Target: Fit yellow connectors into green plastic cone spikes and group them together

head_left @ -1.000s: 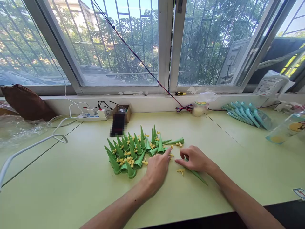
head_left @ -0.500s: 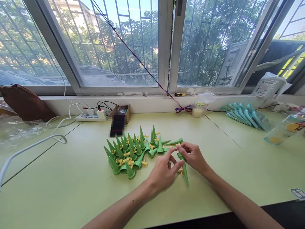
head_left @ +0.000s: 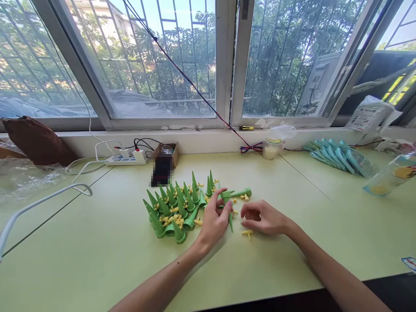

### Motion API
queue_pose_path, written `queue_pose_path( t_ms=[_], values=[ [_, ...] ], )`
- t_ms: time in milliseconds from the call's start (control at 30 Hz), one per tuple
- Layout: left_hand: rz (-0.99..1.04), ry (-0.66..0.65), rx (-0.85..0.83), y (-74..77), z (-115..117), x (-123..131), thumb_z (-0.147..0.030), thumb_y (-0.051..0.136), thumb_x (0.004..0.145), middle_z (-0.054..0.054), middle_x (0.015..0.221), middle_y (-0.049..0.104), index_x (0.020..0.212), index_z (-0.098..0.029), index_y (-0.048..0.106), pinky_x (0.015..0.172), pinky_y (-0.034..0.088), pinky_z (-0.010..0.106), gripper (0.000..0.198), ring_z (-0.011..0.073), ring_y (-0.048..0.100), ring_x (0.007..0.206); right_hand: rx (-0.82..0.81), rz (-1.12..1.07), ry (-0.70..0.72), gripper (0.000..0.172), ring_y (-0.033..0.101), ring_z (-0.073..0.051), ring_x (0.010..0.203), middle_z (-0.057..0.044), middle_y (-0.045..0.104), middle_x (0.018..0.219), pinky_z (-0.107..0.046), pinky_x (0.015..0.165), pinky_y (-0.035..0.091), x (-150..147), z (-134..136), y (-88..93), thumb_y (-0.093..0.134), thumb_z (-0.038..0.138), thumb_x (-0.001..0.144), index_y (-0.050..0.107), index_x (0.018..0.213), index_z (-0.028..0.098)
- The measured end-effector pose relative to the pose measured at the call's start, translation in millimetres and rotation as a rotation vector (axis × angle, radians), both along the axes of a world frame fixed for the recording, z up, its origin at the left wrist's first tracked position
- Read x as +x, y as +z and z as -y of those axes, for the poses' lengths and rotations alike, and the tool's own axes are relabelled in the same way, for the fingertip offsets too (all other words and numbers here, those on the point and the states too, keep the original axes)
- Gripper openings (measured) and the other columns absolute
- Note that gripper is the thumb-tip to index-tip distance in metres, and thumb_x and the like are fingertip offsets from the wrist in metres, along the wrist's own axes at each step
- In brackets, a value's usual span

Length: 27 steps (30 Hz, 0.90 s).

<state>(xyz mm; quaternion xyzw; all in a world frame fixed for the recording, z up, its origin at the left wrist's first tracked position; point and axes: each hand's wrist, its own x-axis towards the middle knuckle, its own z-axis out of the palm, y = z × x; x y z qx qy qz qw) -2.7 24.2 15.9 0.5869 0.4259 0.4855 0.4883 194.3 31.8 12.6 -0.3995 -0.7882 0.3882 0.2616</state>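
My left hand (head_left: 214, 221) grips a green plastic watering spike (head_left: 225, 197) between thumb and fingers. Its wide end faces up and its point (head_left: 231, 224) slants down below the thumb. To the right, my right hand (head_left: 264, 217) hovers low with fingers curled and a gap between thumb and forefinger. I see nothing held in it. Just under those fingertips lies a yellow T-shaped piece (head_left: 247, 233). Left of my hands, many green spikes (head_left: 180, 234) stand or lie in a cluster, with small yellow pieces (head_left: 177, 219) among them. Another spike (head_left: 242, 192) lies behind my hands.
Along the back are a power strip (head_left: 126, 160), a small cardboard box (head_left: 175, 155), a dark pixelated object (head_left: 161, 171) and a lidded jar (head_left: 271, 149). Teal packets (head_left: 338, 157) and a clear plastic package (head_left: 390, 175) lie at right. A white cable (head_left: 39, 197) crosses the left.
The green spike has moved left and up in my left hand, away from my right hand. My right hand has let go of it and shifted slightly down and right.
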Motion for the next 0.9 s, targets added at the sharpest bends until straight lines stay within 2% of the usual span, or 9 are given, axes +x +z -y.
queue_pose_path(
  t_ms=[33, 133, 233, 367, 500, 700, 900],
  values=[
    [0.005, 0.008, 0.006, 0.1, -1.2, -0.7, -0.043, 0.06, 0.091, -0.004, 0.074, 0.055, 0.131, -0.022, 0.051, 0.046, 0.032, 0.019, 0.046, 0.0054, 0.038, 0.046, -0.027, 0.049, 0.056, 0.015, 0.045, -0.01, 0.056, 0.005, 0.05, 0.06, -0.022, 0.052, 0.034, 3.0, -0.4, 1.4, 0.073, 0.029, 0.081, 0.064, 0.083, 0.017],
    [0.013, -0.004, 0.012, -0.7, -2.0, -0.8, -0.041, 0.058, 0.093, -0.004, 0.075, 0.055, 0.13, -0.022, 0.051, 0.045, 0.031, 0.019, 0.042, 0.005, 0.036, 0.046, -0.04, 0.13, 0.081, 0.017, 0.045, -0.011, 0.06, 0.004, 0.052, 0.065, -0.022, 0.054, 0.035, 6.7, -1.4, 2.8, 0.077, 0.027, 0.076, 0.065, 0.08, 0.016],
    [0.007, -0.031, 0.019, -2.0, -0.8, 0.2, -0.039, 0.056, 0.094, -0.004, 0.074, 0.054, 0.13, -0.022, 0.05, 0.045, 0.029, 0.019, 0.041, 0.005, 0.035, 0.046, -0.036, 0.155, 0.082, 0.015, 0.046, -0.011, 0.061, 0.003, 0.053, 0.067, -0.022, 0.055, 0.036, 5.6, -2.3, -0.3, 0.075, 0.026, 0.079, 0.064, 0.075, 0.016],
    [0.009, -0.038, 0.02, -3.1, -0.6, 0.3, -0.039, 0.055, 0.094, -0.003, 0.077, 0.057, 0.13, -0.022, 0.049, 0.044, 0.028, 0.019, 0.04, 0.0048, 0.034, 0.046, 0.0, 0.115, 0.039, 0.01, 0.047, -0.012, 0.061, 0.002, 0.056, 0.068, -0.023, 0.056, 0.038, 2.4, -2.4, -8.1, 0.067, 0.023, 0.085, 0.063, 0.079, 0.017],
    [0.005, -0.034, 0.015, -2.5, -1.6, -0.4, -0.041, 0.055, 0.095, -0.002, 0.078, 0.058, 0.13, -0.022, 0.049, 0.045, 0.029, 0.019, 0.041, 0.0048, 0.035, 0.046, 0.073, 0.084, 0.01, 0.013, 0.049, -0.012, 0.061, 0.001, 0.057, 0.069, -0.024, 0.056, 0.039, 1.2, -1.1, -9.8, 0.066, 0.026, 0.088, 0.063, 0.079, 0.017],
    [0.02, -0.022, 0.002, -1.4, -1.4, 0.0, -0.039, 0.055, 0.095, -0.003, 0.078, 0.057, 0.128, -0.021, 0.049, 0.045, 0.03, 0.019, 0.038, 0.0045, 0.035, 0.046, 0.139, 0.154, 0.109, 0.022, 0.045, -0.012, 0.063, 0.002, 0.055, 0.074, -0.023, 0.057, 0.038, 5.3, -1.1, -2.6, 0.082, 0.032, 0.075, 0.066, 0.078, 0.018],
    [0.011, -0.037, 0.003, -2.3, -1.0, -0.3, -0.037, 0.054, 0.095, -0.004, 0.077, 0.055, 0.127, -0.022, 0.049, 0.043, 0.03, 0.018, 0.036, 0.0039, 0.037, 0.045, 0.065, 0.117, 0.036, 0.015, 0.045, -0.012, 0.062, 0.004, 0.052, 0.068, -0.023, 0.056, 0.036, 2.2, -2.3, -9.6, 0.073, 0.021, 0.081, 0.059, 0.075, 0.019]
  ],
)
